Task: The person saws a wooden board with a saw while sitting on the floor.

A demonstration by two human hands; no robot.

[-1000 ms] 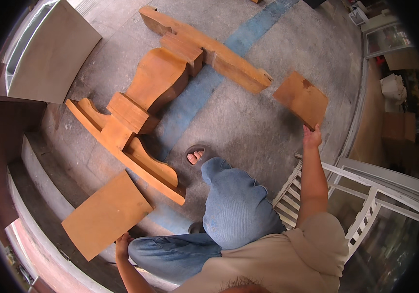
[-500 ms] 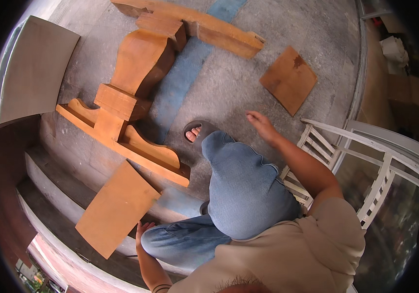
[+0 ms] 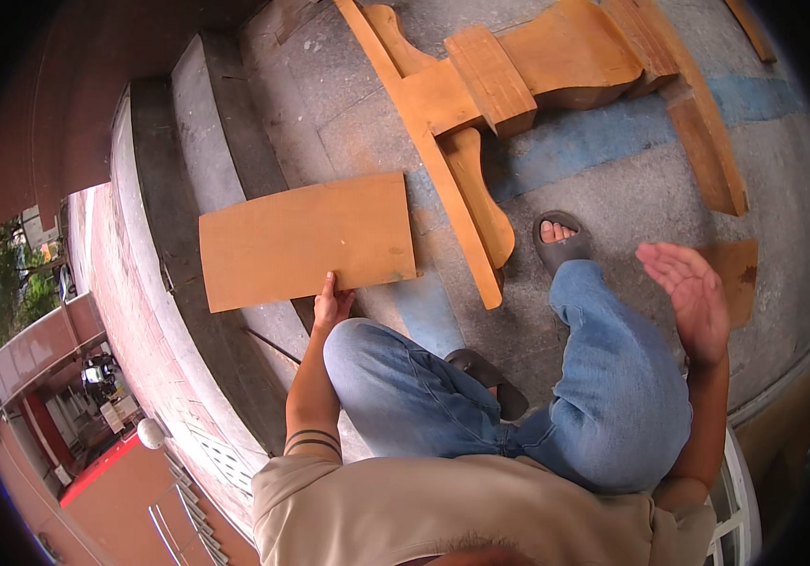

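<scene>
My left hand (image 3: 331,304) grips the near long edge of a flat, orange-brown wooden board (image 3: 306,241), thumb on top and fingers underneath. That board lies over the dark steps, left of my bent knee. My right hand (image 3: 694,300) is held up at the right, palm showing and fingers stretched, with nothing in it. Behind that hand lies a smaller brown wooden panel (image 3: 737,269), partly covered by it. Ahead of my feet a large orange wooden pedestal base (image 3: 570,52) lies on its side, its long scalloped foot (image 3: 443,141) toward me.
Concrete steps (image 3: 212,141) run down on the left. A blue painted stripe (image 3: 594,141) crosses the grey concrete floor (image 3: 320,104). At the lower right stands a white slatted chair (image 3: 737,491). Beyond the steps is a railing (image 3: 183,514).
The view has swung left, so everything appears turned and shifted right. My left hand has taken hold of the board's edge. My right hand has turned its palm into view.
</scene>
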